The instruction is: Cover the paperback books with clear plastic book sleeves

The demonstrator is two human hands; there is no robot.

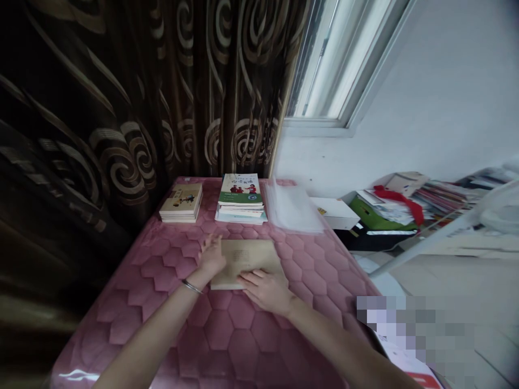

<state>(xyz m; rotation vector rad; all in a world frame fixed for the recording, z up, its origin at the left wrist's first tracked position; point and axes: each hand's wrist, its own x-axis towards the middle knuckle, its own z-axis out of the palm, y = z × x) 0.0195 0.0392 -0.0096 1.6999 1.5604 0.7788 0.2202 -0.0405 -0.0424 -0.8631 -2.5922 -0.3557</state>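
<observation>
Kraft paper envelope (245, 263), just the one, is lying flat on a pink hexagon-quilted mattress (239, 351), and two hands are on it. The left hand (211, 256) is set at the envelope's left edge, with a thin silver bangle (192, 286) visible on that wrist. The right hand (265, 290) is laid over the lower right corner. The hands are held apart, both flat and open, with no clamped grip to be seen.

Decent open room is left around the envelope: quilted space is seen in front of it and to either side, and a smaller strip separates it from the far items. Along the far edge, two stacks of books are lined up: a thin stack with a cream cover (181, 202) and a thicker stack topped by a green-and-white cover (241, 197). One bundle of clear plastic sleeves (292, 208) is placed just right of them, near the mattress's right edge.

The left edge is bordered by a dark brown swirl-patterned curtain (121, 108). Off to the right, beyond the mattress, one white box (334, 213) and one green box (377, 219) are seen near a pile of papers and a red ribbon (401, 202).
</observation>
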